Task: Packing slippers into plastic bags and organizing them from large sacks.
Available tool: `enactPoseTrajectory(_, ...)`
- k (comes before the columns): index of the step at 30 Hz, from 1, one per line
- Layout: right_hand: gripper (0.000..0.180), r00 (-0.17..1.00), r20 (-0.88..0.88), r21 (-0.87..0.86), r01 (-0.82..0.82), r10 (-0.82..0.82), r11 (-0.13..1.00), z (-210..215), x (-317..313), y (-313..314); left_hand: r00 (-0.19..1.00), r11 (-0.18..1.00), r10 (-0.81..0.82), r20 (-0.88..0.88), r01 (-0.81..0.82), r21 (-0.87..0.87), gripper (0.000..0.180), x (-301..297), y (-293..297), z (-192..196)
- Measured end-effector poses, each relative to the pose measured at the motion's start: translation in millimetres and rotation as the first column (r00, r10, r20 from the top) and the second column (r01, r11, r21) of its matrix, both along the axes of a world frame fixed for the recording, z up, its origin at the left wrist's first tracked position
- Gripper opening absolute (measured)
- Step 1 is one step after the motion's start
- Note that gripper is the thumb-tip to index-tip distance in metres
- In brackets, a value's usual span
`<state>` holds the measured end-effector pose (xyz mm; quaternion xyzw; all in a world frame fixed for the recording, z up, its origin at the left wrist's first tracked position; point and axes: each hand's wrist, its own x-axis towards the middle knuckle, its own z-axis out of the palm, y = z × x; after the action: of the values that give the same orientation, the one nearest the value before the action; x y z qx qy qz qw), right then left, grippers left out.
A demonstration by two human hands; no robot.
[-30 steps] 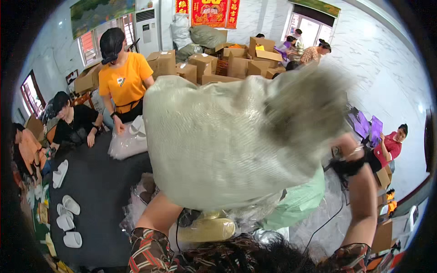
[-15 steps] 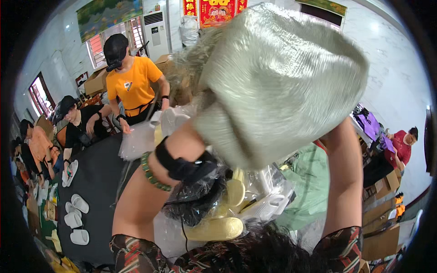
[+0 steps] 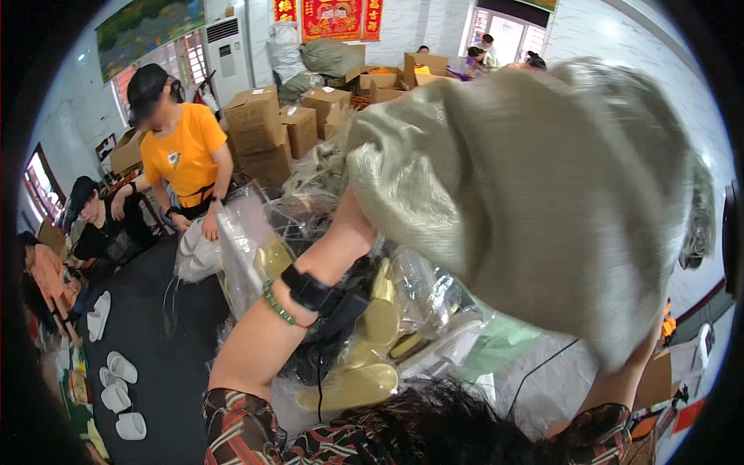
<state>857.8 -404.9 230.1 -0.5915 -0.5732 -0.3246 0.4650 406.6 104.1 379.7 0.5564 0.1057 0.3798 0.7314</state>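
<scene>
Woven grey-green sack [image 3: 542,201], upended and held high by both hands, now tips further right than a second ago, exposing the left forearm; the left hand [image 3: 353,213] grips its frayed mouth, while the right hand is hidden behind the cloth, so its grip cannot be told. Below, yellow slippers [image 3: 364,372] in clear plastic bags [image 3: 426,294] crowd the dark tabletop [image 3: 170,372], a person in an orange shirt [image 3: 182,151] working just beyond them.
</scene>
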Motion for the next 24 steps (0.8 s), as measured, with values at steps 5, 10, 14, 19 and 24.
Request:
enactPoseTrajectory(5, 0.06, 0.923, 0.099, 0.073, 0.367, -0.373, 0.927, 97, -144, 17, 0.88, 0.734, -0.438, 0.185, 0.231, 0.639, 0.04, 56, -89, 57)
enactPoseTrajectory(10, 0.061, 0.838, 0.066, 0.195, 0.522, -0.542, 0.83, 100, -185, 52, 0.828, 0.745, -0.56, -0.022, 0.515, 0.425, 0.039, 65, -101, 78)
enactPoseTrajectory(14, 0.061, 0.706, 0.019, 0.291, 0.673, -0.708, 0.68, 209, -92, 166, 0.999, 0.76, -0.043, -0.02, 0.045, 0.648, 0.033, 45, -109, 63)
enactPoseTrajectory(19, 0.061, 0.557, -0.025, 0.399, 0.767, -0.83, 0.503, 231, 65, -26, 0.964, 0.254, 0.143, -0.222, 0.181, 0.95, 0.055, -9, -133, -80)
enactPoseTrajectory(24, 0.061, 0.283, -0.068, 0.479, 0.851, -0.957, 0.217, 218, 50, -208, 0.847, 0.12, -0.014, -0.531, 0.529, 0.84, 0.074, -45, -166, -207)
